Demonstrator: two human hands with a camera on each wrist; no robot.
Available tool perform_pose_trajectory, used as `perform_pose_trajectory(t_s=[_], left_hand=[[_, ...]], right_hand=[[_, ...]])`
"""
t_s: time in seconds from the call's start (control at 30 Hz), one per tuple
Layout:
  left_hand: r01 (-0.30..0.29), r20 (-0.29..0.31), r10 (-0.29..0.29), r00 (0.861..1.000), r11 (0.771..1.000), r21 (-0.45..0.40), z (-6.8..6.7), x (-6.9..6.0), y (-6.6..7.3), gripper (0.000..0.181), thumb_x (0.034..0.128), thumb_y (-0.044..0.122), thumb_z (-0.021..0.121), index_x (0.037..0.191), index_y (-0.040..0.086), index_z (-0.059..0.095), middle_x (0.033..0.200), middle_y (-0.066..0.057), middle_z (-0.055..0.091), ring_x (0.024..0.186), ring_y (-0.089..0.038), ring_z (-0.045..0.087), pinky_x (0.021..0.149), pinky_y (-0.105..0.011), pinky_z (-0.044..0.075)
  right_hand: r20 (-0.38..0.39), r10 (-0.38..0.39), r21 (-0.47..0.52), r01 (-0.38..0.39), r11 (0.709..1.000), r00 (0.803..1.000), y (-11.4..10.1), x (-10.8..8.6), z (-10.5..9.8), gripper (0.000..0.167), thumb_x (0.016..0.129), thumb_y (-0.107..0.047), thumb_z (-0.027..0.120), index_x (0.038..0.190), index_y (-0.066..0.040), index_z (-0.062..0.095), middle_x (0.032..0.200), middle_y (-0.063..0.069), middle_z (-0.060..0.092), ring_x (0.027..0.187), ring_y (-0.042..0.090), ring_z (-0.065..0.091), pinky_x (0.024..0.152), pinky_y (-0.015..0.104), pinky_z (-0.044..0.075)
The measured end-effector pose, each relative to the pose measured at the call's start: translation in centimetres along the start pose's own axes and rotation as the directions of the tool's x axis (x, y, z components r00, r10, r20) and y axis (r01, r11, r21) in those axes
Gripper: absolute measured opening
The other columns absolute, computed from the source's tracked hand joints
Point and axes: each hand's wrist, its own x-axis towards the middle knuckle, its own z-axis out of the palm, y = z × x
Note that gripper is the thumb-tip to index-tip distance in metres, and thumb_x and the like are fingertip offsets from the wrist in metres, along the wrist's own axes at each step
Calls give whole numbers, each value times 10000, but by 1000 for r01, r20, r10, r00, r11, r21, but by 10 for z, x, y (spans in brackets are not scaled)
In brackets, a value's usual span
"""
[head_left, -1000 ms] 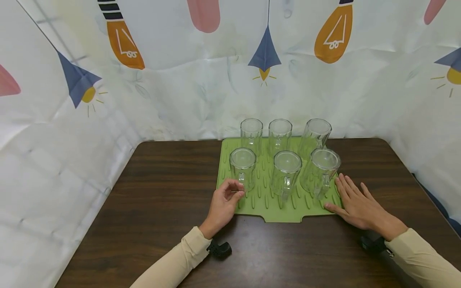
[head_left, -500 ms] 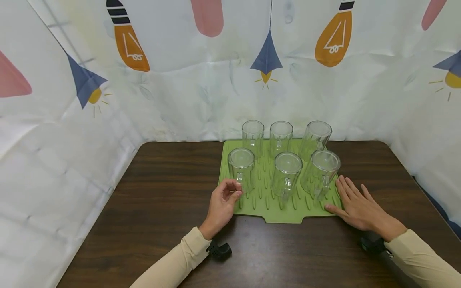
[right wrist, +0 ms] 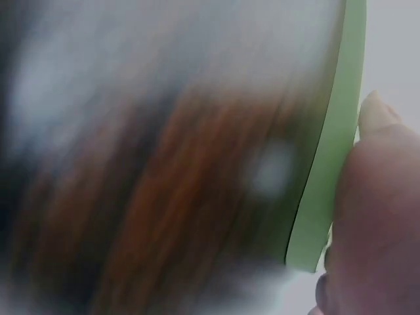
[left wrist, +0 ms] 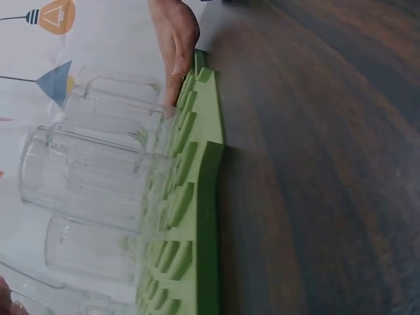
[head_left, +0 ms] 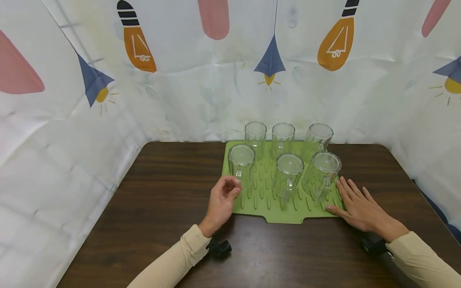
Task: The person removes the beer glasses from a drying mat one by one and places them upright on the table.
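Note:
My left hand point(head_left: 221, 198) pinches the handle of the front-left clear glass mug point(head_left: 242, 160), base upward on a green ribbed drying mat point(head_left: 284, 218). Whether its rim still touches the mat is unclear. Fingers extended, my right hand point(head_left: 360, 206) rests on the mat's right edge, near the front-right mug point(head_left: 325, 168). The front-middle mug point(head_left: 289, 172) is also upside down, its handle facing me. In the left wrist view, fingertips point(left wrist: 8, 298) show at the lower-left corner beside a mug; the right wrist view has the mat's edge point(right wrist: 328, 170) under my hand.
Three more glass mugs stand in the back row, among them the back-left one point(head_left: 255, 134) and the back-right one point(head_left: 318, 136). Everything is on a dark wooden table point(head_left: 173, 192), with a white patterned cloth point(head_left: 194, 100) hanging behind and at the sides.
The mug in my left hand has shifted slightly up and left relative to the mat. My right hand stays at the mat's edge. The head view has tilted a little.

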Motion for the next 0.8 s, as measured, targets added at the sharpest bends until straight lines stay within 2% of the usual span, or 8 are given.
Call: perform_pose_trajectory(t_s=[0.13,0.23,0.4,0.47,0.6,0.73,0.8], left_hand=[[-14,-5,14,1000,1000,10,0,3,5,130,949,-133,604,1057,-83,551,1023,-264,601,924,-84,637,832,-197,590],[-22,-11,23,1000,999,22,0,4,8,122,956,-133,593,1055,-74,552,1025,-269,601,924,-136,641,839,-193,584],[-16,-20,17,1000,999,46,-2,6,11,123,962,-130,590,1056,-61,550,1035,-259,605,946,-216,640,860,-157,565],[-19,-20,20,1000,998,59,-4,7,13,123,965,-124,591,1057,-52,553,1034,-242,608,949,-221,640,863,-167,566],[-28,-11,30,999,994,104,-7,8,18,109,980,-104,584,1054,-28,556,1018,-205,612,943,-231,639,856,-183,565],[-45,9,44,999,989,141,-9,10,22,102,993,-95,566,1052,-12,558,1012,-183,604,953,-271,639,862,-207,570],[-56,17,54,998,986,158,-10,10,24,106,996,-92,562,1055,-4,564,1013,-174,603,959,-224,639,869,-226,574]], right_hand=[[-32,-12,3,12,1000,999,4,-4,-4,979,1029,-603,513,1652,-4,53,1723,289,27,1577,541,83,1197,794,122],[-69,-22,-17,21,1000,997,8,-7,-8,955,1044,-575,504,1654,-13,31,1729,270,4,1582,528,88,1204,787,129],[-182,-61,-69,49,996,981,15,-12,-16,914,1055,-520,525,1665,-58,25,1737,251,15,1586,507,121,1219,779,112],[-248,-85,-88,65,994,965,18,-13,-21,893,1053,-485,553,1670,-80,50,1734,257,52,1547,536,213,1212,779,144],[-363,-109,-102,77,992,926,22,-14,-35,842,1060,-428,566,1671,-95,94,1728,261,106,1403,613,360,1113,786,260],[-454,-111,-79,85,993,884,20,-14,-52,788,1076,-397,544,1665,-77,129,1707,278,169,1377,632,355,1013,792,300],[-490,-116,-65,96,993,864,17,-14,-60,763,1086,-386,526,1662,-72,137,1689,297,193,1384,637,338,999,794,302]])
